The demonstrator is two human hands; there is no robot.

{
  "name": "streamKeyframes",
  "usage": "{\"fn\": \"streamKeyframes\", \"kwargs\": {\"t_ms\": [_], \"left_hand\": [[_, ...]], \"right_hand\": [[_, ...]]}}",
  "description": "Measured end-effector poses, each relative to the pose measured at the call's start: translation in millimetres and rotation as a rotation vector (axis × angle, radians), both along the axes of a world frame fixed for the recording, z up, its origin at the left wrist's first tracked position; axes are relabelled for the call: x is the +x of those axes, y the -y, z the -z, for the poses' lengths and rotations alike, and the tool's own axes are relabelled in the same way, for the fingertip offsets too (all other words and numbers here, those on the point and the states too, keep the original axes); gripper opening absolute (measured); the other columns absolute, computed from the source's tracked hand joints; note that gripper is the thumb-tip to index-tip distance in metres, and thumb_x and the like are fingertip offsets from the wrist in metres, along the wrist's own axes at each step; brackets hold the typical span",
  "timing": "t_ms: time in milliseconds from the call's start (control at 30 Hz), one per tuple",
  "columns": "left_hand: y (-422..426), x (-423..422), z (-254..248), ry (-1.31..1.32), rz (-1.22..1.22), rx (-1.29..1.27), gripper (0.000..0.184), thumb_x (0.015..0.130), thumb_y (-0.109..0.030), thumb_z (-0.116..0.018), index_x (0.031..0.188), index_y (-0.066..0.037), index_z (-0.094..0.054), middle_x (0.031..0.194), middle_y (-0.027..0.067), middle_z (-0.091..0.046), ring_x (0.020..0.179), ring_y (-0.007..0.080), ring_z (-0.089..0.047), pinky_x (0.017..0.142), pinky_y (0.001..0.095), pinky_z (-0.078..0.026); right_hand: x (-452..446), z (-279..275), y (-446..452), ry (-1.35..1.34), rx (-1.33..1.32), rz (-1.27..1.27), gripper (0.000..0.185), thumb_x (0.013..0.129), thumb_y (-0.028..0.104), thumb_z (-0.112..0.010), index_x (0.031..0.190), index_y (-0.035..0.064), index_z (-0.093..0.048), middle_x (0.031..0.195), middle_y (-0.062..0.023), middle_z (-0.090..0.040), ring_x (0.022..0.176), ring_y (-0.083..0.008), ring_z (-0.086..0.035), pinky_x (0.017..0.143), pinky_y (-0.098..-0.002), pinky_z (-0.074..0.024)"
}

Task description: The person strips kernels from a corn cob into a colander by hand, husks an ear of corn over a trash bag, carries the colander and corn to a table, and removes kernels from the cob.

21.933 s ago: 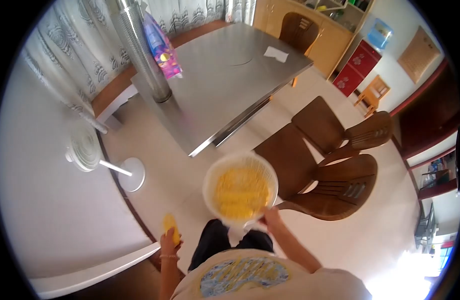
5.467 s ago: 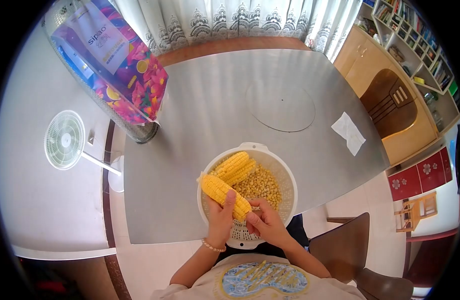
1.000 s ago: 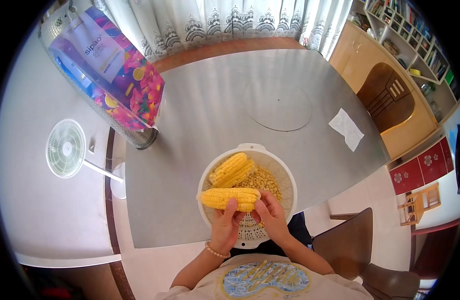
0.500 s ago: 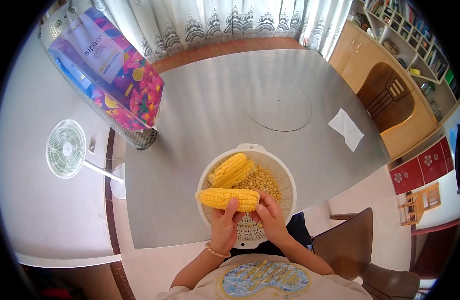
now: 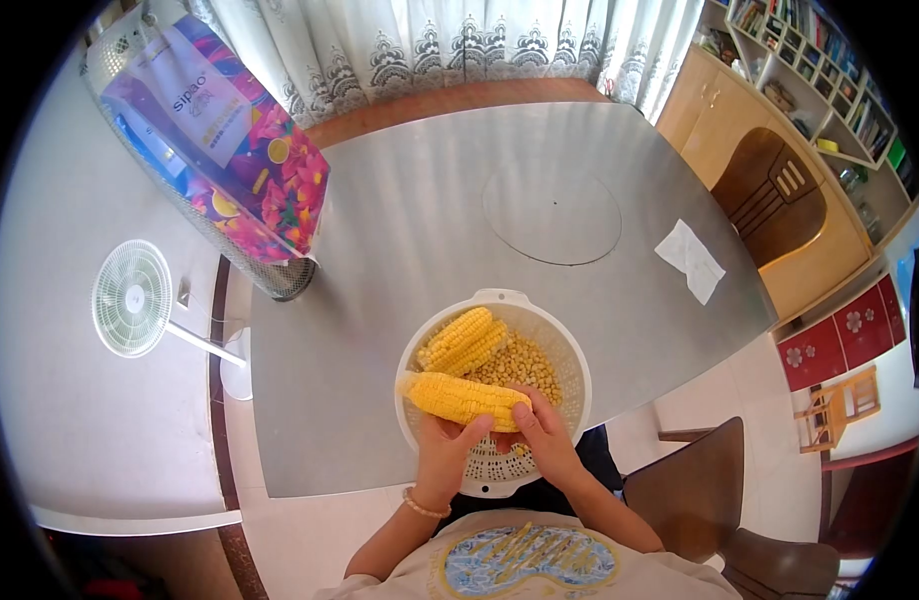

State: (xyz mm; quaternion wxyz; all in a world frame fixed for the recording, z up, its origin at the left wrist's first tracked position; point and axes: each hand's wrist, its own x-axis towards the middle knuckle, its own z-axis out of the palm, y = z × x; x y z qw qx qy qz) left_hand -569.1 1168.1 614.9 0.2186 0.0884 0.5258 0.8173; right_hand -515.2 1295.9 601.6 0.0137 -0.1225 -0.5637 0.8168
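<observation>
A yellow corn cob (image 5: 460,398) is held over a white colander (image 5: 577,375) at the table's near edge. My left hand (image 5: 448,452), with a beaded bracelet at its wrist, grips the cob from below, thumb against its near side. My right hand (image 5: 542,434) closes round the cob's right end, its thumb pressed on the kernels. Inside the colander, more corn cobs (image 5: 463,340) lie at the back left, beside a heap of loose kernels (image 5: 525,367). The undersides of my fingers are hidden.
The grey metal table (image 5: 380,250) carries a white tissue (image 5: 691,261) at the right. At the left stands a mesh cylinder (image 5: 290,279) with a colourful bag (image 5: 230,150) against it. A white fan (image 5: 133,298) is by the left wall. Brown chairs (image 5: 695,485) stand at the right.
Since half a second ago, the cob has tilted, its right end now lower. Both hands have shifted slightly with it. Much earlier, my right hand carried the colander away from the table.
</observation>
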Motion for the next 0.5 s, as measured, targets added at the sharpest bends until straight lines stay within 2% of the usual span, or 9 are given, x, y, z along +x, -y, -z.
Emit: {"fn": "streamKeyframes", "kwargs": {"t_ms": [67, 133, 200, 267, 300, 333, 400, 433, 500], "left_hand": [[-2, 1, -2, 0.029, -0.049, 0.011, 0.036, 0.082, -0.011, -0.056, 0.113, -0.001, -0.040, 0.106, 0.0071, -0.050, 0.094, 0.0142, -0.050, 0.081, 0.0272, -0.041], [-2, 1, -3, 0.057, -0.088, 0.020, 0.034, 0.085, -0.015, -0.053, 0.113, -0.001, -0.039, 0.106, 0.0071, -0.049, 0.093, 0.0132, -0.049, 0.080, 0.0269, -0.041], [-3, 1, -3, 0.010, -0.164, -0.075, 0.033, 0.089, -0.022, -0.046, 0.113, 0.000, -0.039, 0.106, 0.0076, -0.049, 0.091, 0.0125, -0.048, 0.079, 0.0266, -0.040], [-1, -7, 2, 0.063, -0.101, -0.062, 0.033, 0.089, -0.023, -0.045, 0.113, 0.000, -0.039, 0.104, 0.0078, -0.049, 0.091, 0.0131, -0.049, 0.080, 0.0267, -0.040], [-1, -10, 3, 0.117, -0.048, -0.050, 0.034, 0.089, -0.024, -0.045, 0.113, 0.000, -0.039, 0.103, 0.0079, -0.050, 0.091, 0.0137, -0.049, 0.081, 0.0269, -0.040], [-3, -13, 2, 0.114, -0.041, -0.051, 0.034, 0.089, -0.024, -0.045, 0.113, 0.000, -0.039, 0.103, 0.0079, -0.050, 0.091, 0.0137, -0.049, 0.081, 0.0269, -0.040], [-7, -18, -8, 0.412, 0.130, 0.246, 0.031, 0.086, -0.022, -0.051, 0.108, -0.001, -0.042, 0.098, 0.0079, -0.052, 0.086, 0.0145, -0.053, 0.076, 0.0276, -0.044], [-7, -18, -9, 0.409, 0.133, 0.247, 0.031, 0.086, -0.022, -0.051, 0.108, -0.001, -0.042, 0.098, 0.0079, -0.052, 0.086, 0.0145, -0.053, 0.076, 0.0276, -0.044], [-9, -18, -9, 0.282, 0.083, 0.173, 0.029, 0.081, -0.017, -0.057, 0.102, -0.001, -0.044, 0.092, 0.0073, -0.054, 0.080, 0.0146, -0.055, 0.068, 0.0278, -0.047]], "right_hand": [[0, -5, 2, -0.013, -0.066, 0.000, 0.032, 0.091, 0.028, -0.038, 0.109, 0.0022, -0.042, 0.079, -0.0071, -0.055, 0.060, -0.0109, -0.052, 0.056, -0.0224, -0.0435], [2, -8, 3, 0.003, -0.077, -0.056, 0.032, 0.092, 0.031, -0.035, 0.106, 0.0030, -0.043, 0.075, -0.0078, -0.056, 0.059, -0.0110, -0.051, 0.055, -0.0221, -0.0431], [4, -12, 3, 0.019, -0.086, -0.105, 0.034, 0.092, 0.033, -0.032, 0.103, 0.0038, -0.044, 0.071, -0.0086, -0.056, 0.058, -0.0111, -0.051, 0.055, -0.0219, -0.0428], [4, -15, 3, 0.087, -0.417, -0.261, 0.040, 0.092, 0.039, -0.025, 0.098, 0.0054, -0.047, 0.067, -0.0097, -0.057, 0.054, -0.0119, -0.050, 0.052, -0.0217, -0.0414], [4, -15, 3, 0.084, -0.418, -0.252, 0.040, 0.092, 0.039, -0.025, 0.098, 0.0054, -0.047, 0.067, -0.0097, -0.057, 0.054, -0.0119, -0.050, 0.052, -0.0217, -0.0414], [3, -13, 1, 0.082, -0.464, -0.280, 0.043, 0.092, 0.041, -0.023, 0.097, 0.0058, -0.048, 0.065, -0.0095, -0.056, 0.053, -0.0122, -0.049, 0.051, -0.0218, -0.0407], [0, -10, 1, 0.074, -0.508, -0.308, 0.046, 0.091, 0.043, -0.022, 0.096, 0.0063, -0.049, 0.063, -0.0093, -0.056, 0.051, -0.0124, -0.048, 0.050, -0.0219, -0.0400], [-1, -9, 2, 0.092, -0.537, -0.280, 0.046, 0.091, 0.041, -0.019, 0.097, 0.0059, -0.048, 0.063, -0.0098, -0.055, 0.050, -0.0137, -0.047, 0.049, -0.0226, -0.0398], [-2, -5, 4, 0.109, -0.562, -0.248, 0.047, 0.091, 0.040, -0.017, 0.098, 0.0055, -0.048, 0.062, -0.0103, -0.054, 0.049, -0.0149, -0.046, 0.049, -0.0233, -0.0395]]}}
